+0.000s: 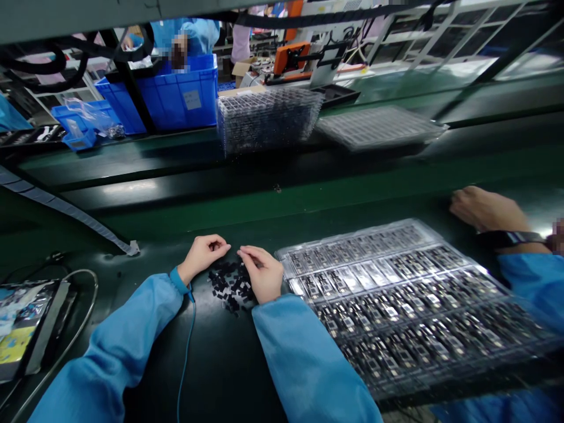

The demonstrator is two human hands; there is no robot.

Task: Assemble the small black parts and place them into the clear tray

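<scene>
Both my hands are above the far edge of a heap of small black and white rectangular pieces on the dark green bench. My left hand, with a blue wrist strap at its cuff, has thumb and index fingertip pinched together. Just to the right, my right hand is pinched too, its fingertips close to the left ones but apart. Whatever lies in either pinch is too small to make out. Right of my right hand, a clear plastic tray carries rows of small dark electronic parts, some pockets bare.
A co-worker's hand rests beyond the tray at the right. On the shelf stand a stack of clear trays, another low tray stack and blue bins. The strap's blue cord runs down the bench. Bagged items lie left.
</scene>
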